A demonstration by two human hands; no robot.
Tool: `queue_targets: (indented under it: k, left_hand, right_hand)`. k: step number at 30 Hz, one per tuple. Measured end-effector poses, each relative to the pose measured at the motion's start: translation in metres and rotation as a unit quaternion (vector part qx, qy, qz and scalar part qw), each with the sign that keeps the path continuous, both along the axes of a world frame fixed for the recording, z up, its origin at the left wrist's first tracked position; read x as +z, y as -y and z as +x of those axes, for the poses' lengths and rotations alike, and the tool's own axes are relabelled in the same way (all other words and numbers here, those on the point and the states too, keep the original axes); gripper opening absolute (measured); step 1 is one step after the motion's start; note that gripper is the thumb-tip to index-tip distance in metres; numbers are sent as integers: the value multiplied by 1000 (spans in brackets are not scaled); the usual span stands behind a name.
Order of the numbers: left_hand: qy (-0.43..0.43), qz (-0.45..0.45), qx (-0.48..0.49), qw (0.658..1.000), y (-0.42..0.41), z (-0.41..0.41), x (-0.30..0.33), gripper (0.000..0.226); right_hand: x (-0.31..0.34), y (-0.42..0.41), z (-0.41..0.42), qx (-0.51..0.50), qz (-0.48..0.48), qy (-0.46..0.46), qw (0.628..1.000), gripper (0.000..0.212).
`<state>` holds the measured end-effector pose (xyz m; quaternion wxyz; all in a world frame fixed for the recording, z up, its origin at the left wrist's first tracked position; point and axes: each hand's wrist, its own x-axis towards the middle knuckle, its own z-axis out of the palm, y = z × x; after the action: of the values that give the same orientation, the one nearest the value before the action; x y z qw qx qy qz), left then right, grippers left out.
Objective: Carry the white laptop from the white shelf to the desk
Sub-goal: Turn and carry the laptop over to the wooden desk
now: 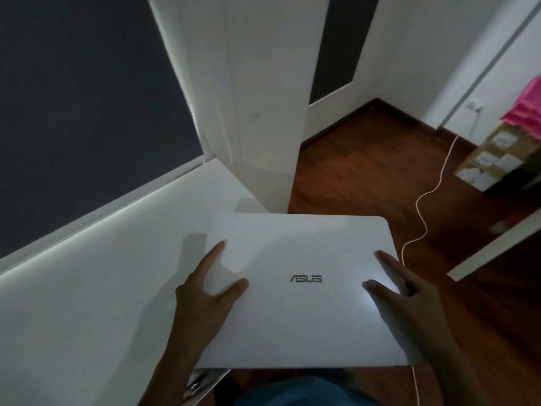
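Note:
The white laptop [301,253] is closed, lid up, with a dark logo in the middle of the lid. It hangs partly over the right end of the white shelf top [96,288] and partly over the wooden floor. My left hand [202,291] grips its left edge, thumb and forefinger spread on the lid. My right hand [407,294] grips its right edge, thumb on the lid. The fingers under the laptop are hidden.
A white pillar [254,98] stands just beyond the shelf's end. A pale cable [424,218] snakes across the wooden floor [360,165] to a wall socket. Cardboard boxes [491,153] with pink cloth on top sit at the right, near a white furniture edge [494,247].

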<state>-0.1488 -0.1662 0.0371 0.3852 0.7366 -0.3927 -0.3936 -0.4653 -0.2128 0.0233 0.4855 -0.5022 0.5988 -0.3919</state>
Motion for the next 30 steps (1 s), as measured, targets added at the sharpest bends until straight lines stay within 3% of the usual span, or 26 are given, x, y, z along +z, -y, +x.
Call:
queue_targets:
  k: [5, 14, 21, 30]
  left_hand:
    - [45, 17, -75, 996, 52, -102, -10, 63]
    - [43, -11, -211, 976, 138, -275, -9, 55]
    - [27, 13, -330, 944, 222, -398, -42, 59]
    - [2, 9, -456, 890, 377, -608, -59, 65]
  right_hand:
    - [0, 30, -103, -39, -1, 8, 999, 63]
    - [-4, 35, -264, -184, 33, 31, 982, 57]
    - [-21, 34, -364, -315, 64, 65, 945, 51]
    - [-28, 111, -511, -459, 90, 46, 882, 51]
